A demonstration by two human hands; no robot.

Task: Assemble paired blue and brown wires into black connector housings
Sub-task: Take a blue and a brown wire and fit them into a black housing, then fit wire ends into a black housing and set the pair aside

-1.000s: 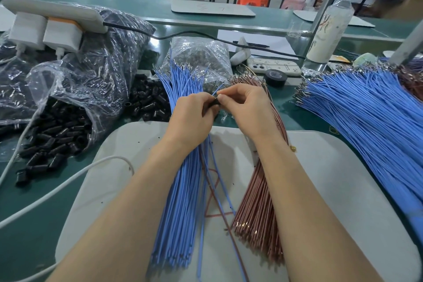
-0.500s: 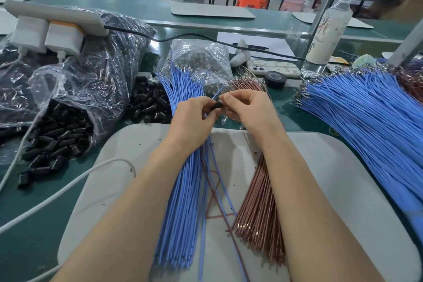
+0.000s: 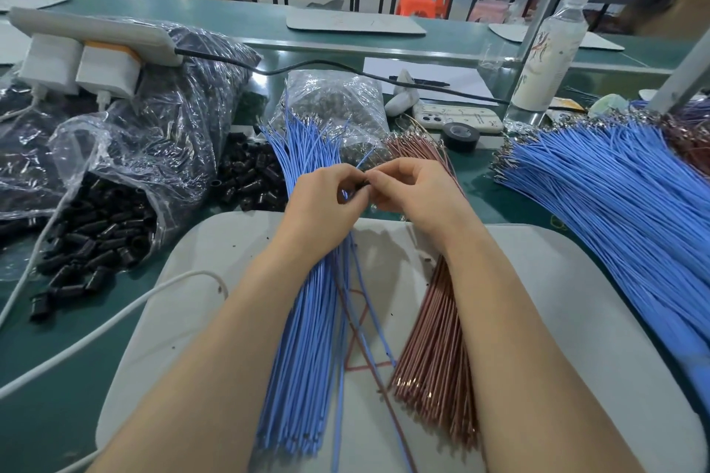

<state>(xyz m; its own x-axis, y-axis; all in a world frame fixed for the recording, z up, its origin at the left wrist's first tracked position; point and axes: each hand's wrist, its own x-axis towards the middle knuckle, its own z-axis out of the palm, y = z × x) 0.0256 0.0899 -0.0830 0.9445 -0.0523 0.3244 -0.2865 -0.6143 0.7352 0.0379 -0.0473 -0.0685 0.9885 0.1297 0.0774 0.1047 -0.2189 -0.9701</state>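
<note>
Close by on the pad (image 3: pixel 557 299) lie blue wires (image 3: pixel 307 338) & brown wires (image 3: pixel 434 349). Past them, left hand (image 3: pixel 322 200) & right hand (image 3: pixel 415 192) both pinch one black housing (image 3: pixel 360 185). Best push straight in, w/o bending. Spare housings (image 3: pixel 253 173) sit further back.

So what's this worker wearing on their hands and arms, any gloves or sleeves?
Nothing that shows. The left hand and right hand are bare: no gloves, and no rings visible from this angle. The left forearm and right forearm are uncovered down to the bottom edge of the picture, with no sleeve cuff, watch or wrist strap in view.
</note>
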